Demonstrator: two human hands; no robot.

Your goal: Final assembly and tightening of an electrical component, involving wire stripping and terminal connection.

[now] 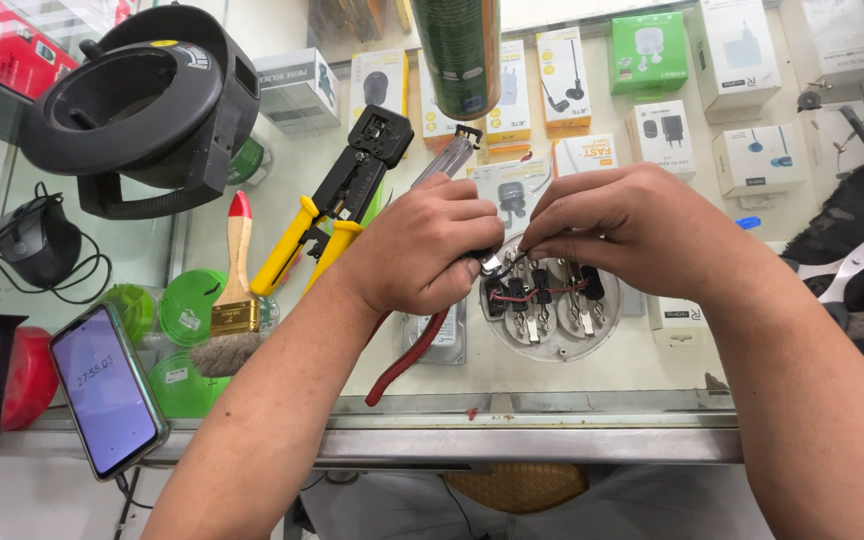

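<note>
**Both hands bent over a round white part on the glass counter**

Seen from above, near the middle of the glass counter (572, 375): a round white part (549, 312) with metal clips, small black pieces and thin red wires across its top.

Left hand (422, 250): reaching in from the lower left, forearm slanting up toward the round part, wrist bent, knuckles up, fingers curled tight. Clenched around red-handled pliers (404, 362), the red handle trailing out below the palm toward the near edge of the counter, the tool's tip at the upper left rim of the round part, touching a small shiny bit there.

Right hand (632, 225): coming in from the lower right, forearm crossing the counter edge, back of the hand up, hovering over the upper half of the round part. Fingers bunched together, tips pinched down at the same spot by the pliers' tip; pinching a thin wire or not, cannot tell, too small and partly hidden.

Left of the round part: yellow-handled crimping tool (337, 205), lying at a slant, then a small brush (232, 300) with a red-tipped wooden handle. Farther left, near the counter's front edge: a phone (107, 388) with a lit screen. Up and left of the round part: a large black round holder (147, 100). Beyond the round part, under the glass: small boxes (652, 60) in white, yellow and green. Right of the round part: scissors (852, 265) on dark cloth.
</note>
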